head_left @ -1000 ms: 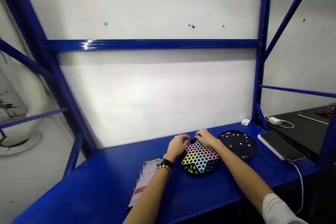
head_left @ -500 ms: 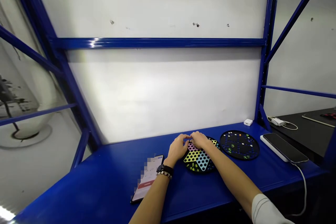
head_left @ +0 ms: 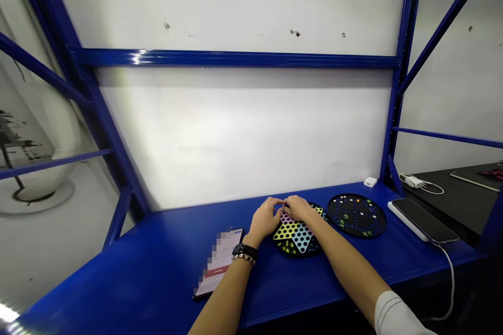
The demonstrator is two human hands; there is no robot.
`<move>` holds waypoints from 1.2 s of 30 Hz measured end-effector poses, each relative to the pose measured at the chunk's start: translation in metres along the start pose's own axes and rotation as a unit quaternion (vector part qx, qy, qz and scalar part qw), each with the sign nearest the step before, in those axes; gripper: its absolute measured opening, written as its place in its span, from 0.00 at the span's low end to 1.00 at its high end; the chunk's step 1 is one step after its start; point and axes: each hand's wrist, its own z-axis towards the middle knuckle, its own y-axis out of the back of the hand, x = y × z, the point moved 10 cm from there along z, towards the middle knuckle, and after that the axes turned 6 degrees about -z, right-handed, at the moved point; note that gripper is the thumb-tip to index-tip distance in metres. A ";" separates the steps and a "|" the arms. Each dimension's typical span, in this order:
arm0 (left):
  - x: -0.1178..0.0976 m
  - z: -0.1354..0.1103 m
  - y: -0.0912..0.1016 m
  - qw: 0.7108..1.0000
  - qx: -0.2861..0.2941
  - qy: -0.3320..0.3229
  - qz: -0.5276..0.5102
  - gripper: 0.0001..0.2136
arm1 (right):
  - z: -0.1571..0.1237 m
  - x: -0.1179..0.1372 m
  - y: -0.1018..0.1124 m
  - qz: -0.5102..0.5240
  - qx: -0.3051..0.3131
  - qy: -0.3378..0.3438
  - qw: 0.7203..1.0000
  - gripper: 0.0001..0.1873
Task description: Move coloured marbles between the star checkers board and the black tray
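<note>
Left hand (head_left: 265, 219) and right hand (head_left: 298, 208) curled close together over the top of the star checkers board (head_left: 295, 238); can't tell if they grip anything; board lies flat on blue shelf (head_left: 157, 267), between phone (head_left: 218, 263) and round black board (head_left: 357, 214).
</note>
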 end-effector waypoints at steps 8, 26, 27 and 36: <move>0.003 0.002 -0.004 1.000 -0.002 0.000 -0.010 0.11 | 0.003 0.001 -0.002 -0.018 -0.018 0.004 1.000 0.14; -0.006 -0.001 0.011 0.999 -0.027 0.005 -0.020 0.09 | 0.018 0.009 -0.007 0.025 -0.002 -0.018 1.000 0.12; -0.007 -0.001 0.011 0.999 -0.027 0.002 -0.019 0.09 | 0.015 0.010 -0.007 0.025 0.000 -0.019 0.999 0.13; -0.011 0.000 0.012 0.999 -0.029 -0.014 -0.037 0.09 | -0.008 0.028 -0.013 0.020 0.053 0.020 0.998 0.17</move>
